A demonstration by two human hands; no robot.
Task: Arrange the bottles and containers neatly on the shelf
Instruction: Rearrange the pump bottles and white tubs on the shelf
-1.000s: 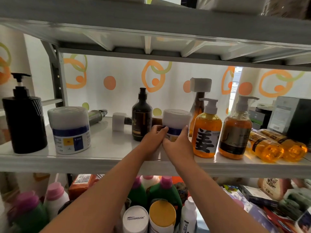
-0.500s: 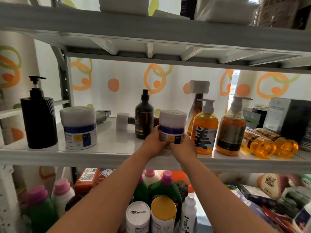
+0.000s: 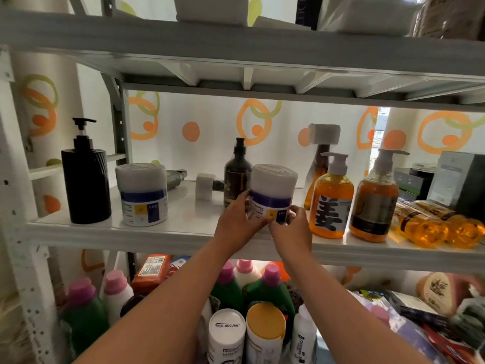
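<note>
Two-handed grip on white round tub with blue band, upright at white shelf front: left hand curled round left side, right hand pinching lower right.

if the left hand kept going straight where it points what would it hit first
Likely the dark pump bottle, which stands just behind the fingertips of the left hand. That hand grips the jar beside it. How far back the bottle stands is unclear.
</note>
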